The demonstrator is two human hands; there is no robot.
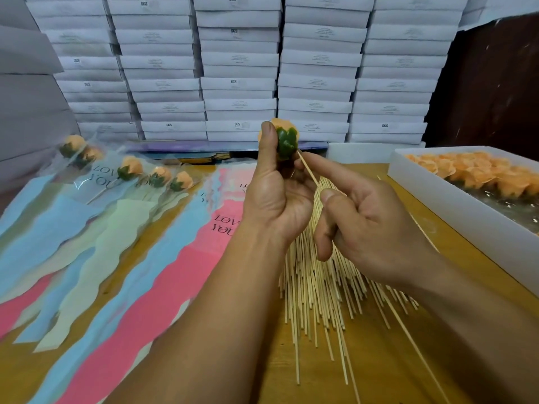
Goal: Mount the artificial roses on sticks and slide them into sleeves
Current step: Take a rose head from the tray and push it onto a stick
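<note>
My left hand [277, 193] grips an orange artificial rose [287, 138] with a green base, held up with the base turned toward me. My right hand [367, 220] pinches a thin wooden stick [307, 170] whose tip sits just right of the rose's green base. A pile of loose sticks [320, 287] lies on the wooden table below both hands. Several finished roses in clear sleeves [131, 170] lie at the left. Flat sleeves in blue, pink and pale green [163, 272] fan across the table's left half.
A white box [455, 199] filled with orange roses stands at the right. Stacks of white cartons [239, 68] form a wall behind the table. A dark brown panel [495, 83] rises at the far right.
</note>
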